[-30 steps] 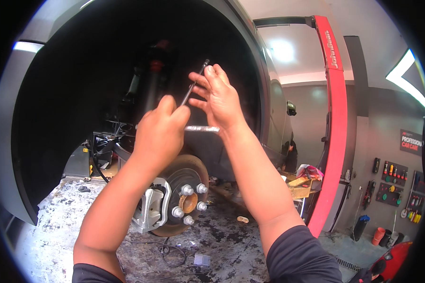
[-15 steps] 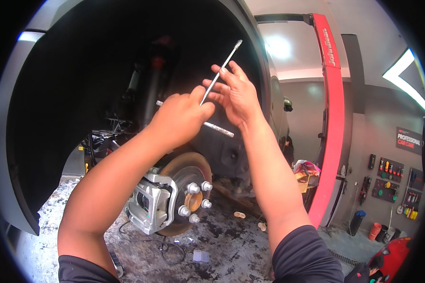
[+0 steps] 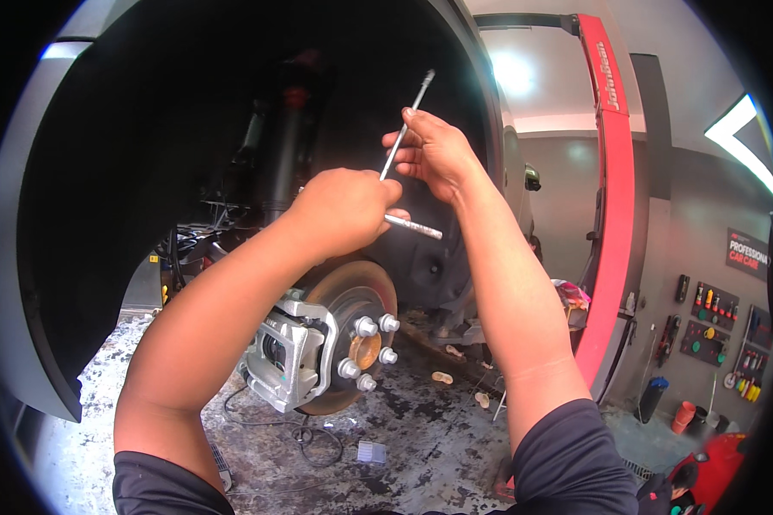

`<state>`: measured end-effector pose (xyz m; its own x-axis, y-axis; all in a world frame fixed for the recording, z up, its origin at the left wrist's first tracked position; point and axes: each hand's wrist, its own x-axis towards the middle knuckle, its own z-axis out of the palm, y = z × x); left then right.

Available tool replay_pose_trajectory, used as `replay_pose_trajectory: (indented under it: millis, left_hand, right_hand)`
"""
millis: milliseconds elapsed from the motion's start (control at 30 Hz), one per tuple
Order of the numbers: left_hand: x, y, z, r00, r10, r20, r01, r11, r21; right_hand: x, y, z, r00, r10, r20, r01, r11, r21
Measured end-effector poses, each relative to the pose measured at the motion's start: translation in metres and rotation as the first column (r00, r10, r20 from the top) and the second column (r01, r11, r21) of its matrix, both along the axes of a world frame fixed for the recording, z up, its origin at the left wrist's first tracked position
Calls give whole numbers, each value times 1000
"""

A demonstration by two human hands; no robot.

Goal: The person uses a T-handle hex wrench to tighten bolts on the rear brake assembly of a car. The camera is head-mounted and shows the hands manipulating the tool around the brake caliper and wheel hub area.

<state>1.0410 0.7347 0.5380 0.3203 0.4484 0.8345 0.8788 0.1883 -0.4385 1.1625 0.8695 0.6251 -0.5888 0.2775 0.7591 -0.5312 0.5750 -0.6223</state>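
Observation:
Both my hands are raised in front of the dark wheel arch, at a metal T-handle wrench (image 3: 392, 160). My left hand (image 3: 345, 208) is wrapped round it where the shaft and crossbar meet; one end of the crossbar (image 3: 417, 227) sticks out to the right. Higher up, my right hand (image 3: 435, 153) pinches the slanting shaft between thumb and fingers. The shaft's tip points up and is touching nothing. Below my hands, a rusty-edged brake disc (image 3: 383, 283) carries several silver wheel nuts (image 3: 366, 326). A silver brake caliper (image 3: 294, 365) straddles its left side.
A dark fender (image 3: 39, 360) curves round the arch, with a strut (image 3: 285, 159) inside. At the right stands a red lift post (image 3: 612, 184). A cable (image 3: 305, 433) and small plastic box (image 3: 371, 452) lie on the stained floor. A person (image 3: 680, 481) shows at lower right.
My right hand has closed its thumb and fingers on the shaft, where they were more spread before. The wrench is a little steeper. The whole view has shifted slightly.

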Motion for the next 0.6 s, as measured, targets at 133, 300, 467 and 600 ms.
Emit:
replay_pose_trajectory:
  millis: [133, 300, 467, 600]
  left_hand:
    - [-17, -7, 13, 998, 47, 45, -47, 999, -1]
    - [-29, -32, 22, 976, 190, 103, -183, 981, -68]
    - [-36, -18, 31, 978, 208, -28, -210, 964, -161]
    - [-11, 9, 43, 962, 260, -83, -273, 937, -220]
  right_hand:
    - [9, 6, -18, 999, -25, -45, 27, 999, 30]
    - [42, 29, -55, 941, -332, -70, 338, 897, 285]
    - [66, 61, -96, 906, -421, 50, 377, 854, 359]
    - [60, 91, -102, 909, -405, 100, 362, 884, 296]
